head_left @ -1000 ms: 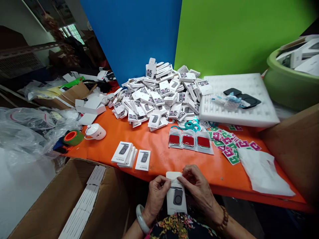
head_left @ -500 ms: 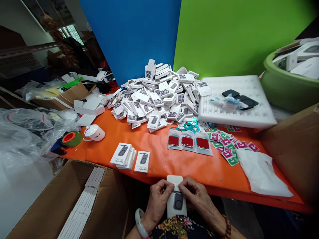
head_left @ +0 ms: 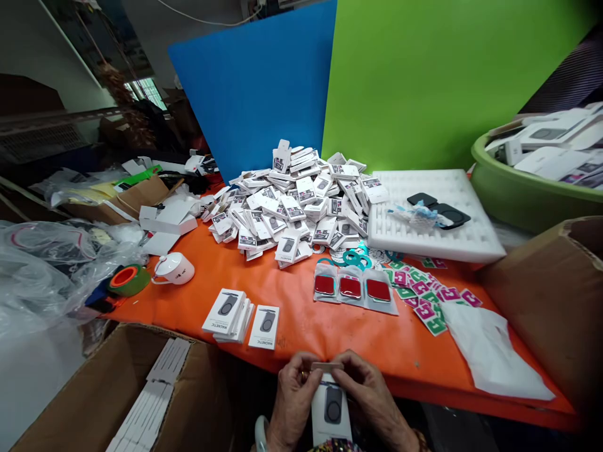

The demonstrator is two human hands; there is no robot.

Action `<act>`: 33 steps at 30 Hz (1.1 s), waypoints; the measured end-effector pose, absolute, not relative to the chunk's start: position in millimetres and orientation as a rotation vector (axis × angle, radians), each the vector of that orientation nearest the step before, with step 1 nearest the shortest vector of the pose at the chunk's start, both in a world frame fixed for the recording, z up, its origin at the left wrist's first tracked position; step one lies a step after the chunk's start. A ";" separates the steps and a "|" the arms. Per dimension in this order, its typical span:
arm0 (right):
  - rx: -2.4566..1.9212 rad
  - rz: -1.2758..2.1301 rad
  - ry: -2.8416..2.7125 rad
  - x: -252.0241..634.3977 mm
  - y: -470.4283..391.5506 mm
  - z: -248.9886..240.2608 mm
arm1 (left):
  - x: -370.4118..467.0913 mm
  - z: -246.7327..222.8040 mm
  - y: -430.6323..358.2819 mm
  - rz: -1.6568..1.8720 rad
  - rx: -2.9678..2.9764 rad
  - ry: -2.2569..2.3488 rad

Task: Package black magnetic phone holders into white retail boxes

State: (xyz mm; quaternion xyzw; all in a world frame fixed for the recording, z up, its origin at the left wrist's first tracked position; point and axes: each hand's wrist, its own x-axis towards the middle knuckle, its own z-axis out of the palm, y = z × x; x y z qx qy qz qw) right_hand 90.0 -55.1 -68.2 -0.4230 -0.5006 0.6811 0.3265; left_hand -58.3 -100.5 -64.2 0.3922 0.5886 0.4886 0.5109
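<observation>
A small white box with a dark device printed on its face is held upright near my lap, at the orange table's front edge. My left hand grips its upper left side, thumb close to the top flap. On the other side, my right hand pinches the upper right corner. Between both hands the top flap is folded over and seen nearly edge-on. Closest to my hands on the table are a single white box marked MAGNETIC and a short stack of the same boxes.
A large pile of white boxes lies against the blue and green panels. Right of it are a white foam tray, red pads in pouches, stickers and a green tub. An open carton stands front left; a mug is behind it.
The box's top flap stood up before and is now folded down at the top. Both hands have stayed on the box. My view has tilted up slightly.
</observation>
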 end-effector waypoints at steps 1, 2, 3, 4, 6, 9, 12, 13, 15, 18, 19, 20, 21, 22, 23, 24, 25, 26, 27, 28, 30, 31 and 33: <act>-1.098 1.727 -1.438 93.2 -54.7 -67.7 | -59.7 -64.0 -100.3 1.164 0.963 1.407; -1.079 1.648 -1.553 96.4 -54.8 -67.5 | -61.1 -63.6 -100.6 1.154 0.993 1.409; -1.051 1.567 -1.644 99.3 -55.4 -67.8 | -62.4 -63.1 -101.3 1.149 1.029 1.416; -1.021 1.502 -1.704 101.6 -56.4 -68.3 | -63.5 -62.6 -102.6 1.147 1.066 1.424; -0.982 1.433 -1.760 104.2 -59.4 -70.4 | -64.8 -62.3 -106.1 1.148 1.128 1.429; -0.961 1.367 -1.785 104.3 -64.4 -73.9 | -64.8 -63.2 -111.5 1.153 1.182 1.437; -0.949 1.348 -1.797 102.6 -65.5 -74.0 | -63.1 -62.3 -112.6 1.120 1.182 1.479; -0.982 1.361 -1.782 101.6 -64.3 -72.5 | -62.2 -61.0 -111.6 1.109 1.162 1.498; -1.091 1.433 -1.710 98.9 -60.2 -67.5 | -60.2 -57.1 -107.8 1.098 1.100 1.526; -1.216 1.618 -1.563 93.1 -52.5 -58.9 | -58.3 -50.9 -101.0 1.100 1.011 1.533; -1.226 1.691 -1.519 91.2 -50.6 -57.2 | -58.5 -49.4 -99.6 1.093 0.990 1.527; -1.225 1.758 -1.477 89.7 -49.4 -56.6 | -59.3 -48.5 -98.8 1.083 0.976 1.514; -1.215 1.818 -1.438 88.6 -48.9 -57.1 | -60.5 -48.0 -98.7 1.075 0.966 1.496; -1.199 1.873 -1.403 88.0 -49.2 -58.5 | -62.1 -48.2 -99.4 1.071 0.959 1.473; -1.181 1.914 -1.372 88.1 -50.1 -60.6 | -63.9 -48.7 -100.7 1.073 0.953 1.448; -1.165 1.941 -1.350 88.8 -51.5 -62.8 | -65.8 -49.7 -102.6 1.076 0.949 1.425; -1.159 1.958 -1.342 90.1 -53.4 -64.8 | -67.6 -51.0 -104.8 1.080 0.942 1.408; -1.163 1.968 -1.348 91.9 -55.5 -66.3 | -69.2 -52.4 -107.3 1.078 0.936 1.397; -1.173 1.969 -1.370 94.2 -57.7 -67.0 | -70.5 -53.8 -109.9 1.068 0.933 1.394; -1.176 1.959 -1.414 96.6 -60.0 -67.0 | -71.5 -55.1 -112.5 1.052 0.935 1.396; -1.153 1.908 -1.552 101.7 -64.1 -65.4 | -72.4 -56.9 -116.8 1.015 0.961 1.418; -1.132 1.880 -1.619 103.8 -65.5 -64.3 | -72.2 -57.1 -118.3 0.999 0.983 1.431; -1.120 1.860 -1.681 106.3 -66.2 -62.2 | -70.9 -55.8 -119.4 0.975 1.035 1.462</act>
